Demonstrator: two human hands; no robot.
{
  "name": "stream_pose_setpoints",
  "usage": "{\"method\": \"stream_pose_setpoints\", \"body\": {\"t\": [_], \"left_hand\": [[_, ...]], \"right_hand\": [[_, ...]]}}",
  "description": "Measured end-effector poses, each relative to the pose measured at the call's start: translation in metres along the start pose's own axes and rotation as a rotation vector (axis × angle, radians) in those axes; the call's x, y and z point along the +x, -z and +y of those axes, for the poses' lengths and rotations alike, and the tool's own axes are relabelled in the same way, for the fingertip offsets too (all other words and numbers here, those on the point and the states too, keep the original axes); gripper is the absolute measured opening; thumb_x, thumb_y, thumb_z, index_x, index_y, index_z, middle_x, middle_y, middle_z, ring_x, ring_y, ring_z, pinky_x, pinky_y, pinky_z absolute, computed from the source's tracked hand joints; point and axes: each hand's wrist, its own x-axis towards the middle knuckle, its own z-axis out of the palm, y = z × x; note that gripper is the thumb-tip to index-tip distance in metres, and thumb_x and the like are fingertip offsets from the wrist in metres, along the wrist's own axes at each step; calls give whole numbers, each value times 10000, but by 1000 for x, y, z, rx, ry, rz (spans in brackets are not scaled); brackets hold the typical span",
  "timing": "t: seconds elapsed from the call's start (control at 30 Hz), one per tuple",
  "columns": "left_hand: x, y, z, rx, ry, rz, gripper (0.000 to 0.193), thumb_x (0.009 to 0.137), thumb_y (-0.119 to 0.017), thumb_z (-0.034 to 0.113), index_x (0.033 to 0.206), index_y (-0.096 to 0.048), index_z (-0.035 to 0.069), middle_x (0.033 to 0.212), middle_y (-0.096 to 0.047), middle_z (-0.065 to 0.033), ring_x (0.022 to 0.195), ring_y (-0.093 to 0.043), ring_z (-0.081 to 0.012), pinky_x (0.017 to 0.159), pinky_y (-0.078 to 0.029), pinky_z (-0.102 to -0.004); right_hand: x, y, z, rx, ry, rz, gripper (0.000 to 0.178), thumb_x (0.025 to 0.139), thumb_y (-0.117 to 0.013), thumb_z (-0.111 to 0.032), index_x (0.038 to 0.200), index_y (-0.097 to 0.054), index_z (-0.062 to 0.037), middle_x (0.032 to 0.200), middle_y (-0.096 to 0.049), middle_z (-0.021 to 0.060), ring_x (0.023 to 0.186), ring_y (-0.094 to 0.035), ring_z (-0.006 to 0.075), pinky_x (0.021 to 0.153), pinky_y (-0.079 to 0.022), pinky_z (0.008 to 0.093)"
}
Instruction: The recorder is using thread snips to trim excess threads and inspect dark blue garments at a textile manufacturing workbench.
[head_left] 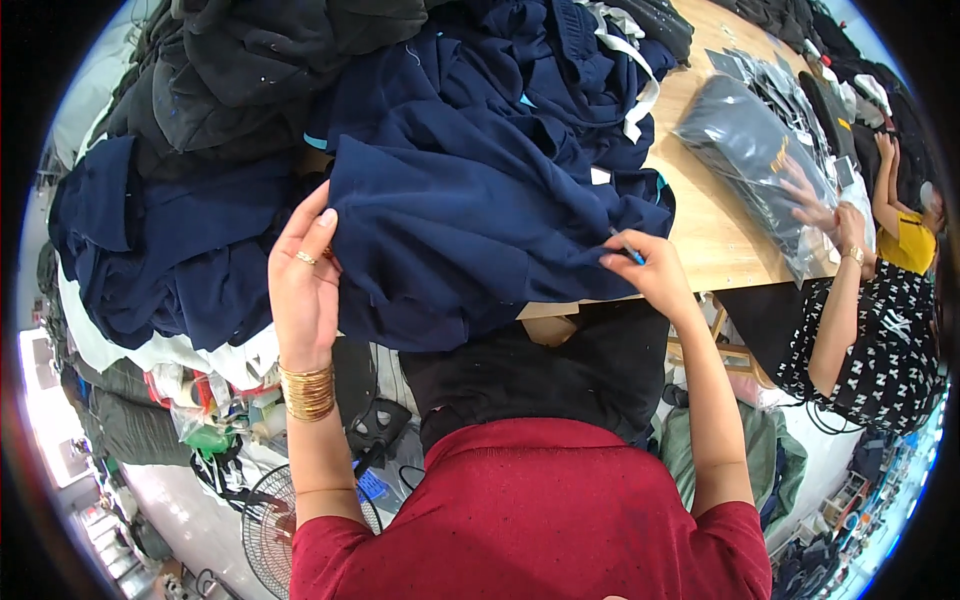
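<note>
A navy garment [450, 210] of smooth fabric is spread over the near edge of the table, its front part hanging down. Its left edge is pinched between the thumb and fingers of my left hand [308, 270], which wears a ring and gold bangles. At the garment's right side, my right hand [652, 272] is closed around small blue-handled thread snips [631, 251], mostly hidden by the fingers. Their grey tip lies close to the cloth; whether the fingers also grip fabric is unclear. Light-blue trim shows at the garment's edges.
More navy clothes with a white drawstring [645, 95] lie behind. Dark garments [250, 60] are heaped at the far left, above a folded navy pile [180, 240]. On the wooden table [715, 215], a co-worker's hands touch a plastic-bagged garment [750, 140]. A fan [275, 525] stands lower left.
</note>
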Motion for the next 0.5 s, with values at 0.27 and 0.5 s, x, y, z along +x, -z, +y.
{"method": "stream_pose_setpoints", "body": {"t": [0.27, 0.5], "left_hand": [[-23, 27, 26, 764, 536, -520, 242, 848, -584, 64, 1061, -475, 30, 644, -356, 76, 537, -351, 1, 470, -321, -173], [-41, 54, 16, 1314, 521, -784, 185, 797, -644, 93, 907, -523, 7, 684, -623, -66, 586, -635, -128, 512, -458, -242]], "right_hand": [[-31, 25, -16, 221, -233, 62, 170, 779, -682, -123, 839, -596, 12, 688, -499, -51, 674, -439, 38, 630, -369, 204], [-50, 24, -16, 127, -54, -356, 88, 767, -660, -67, 840, -638, -23, 752, -586, 23, 757, -538, 106, 686, -424, 247]]}}
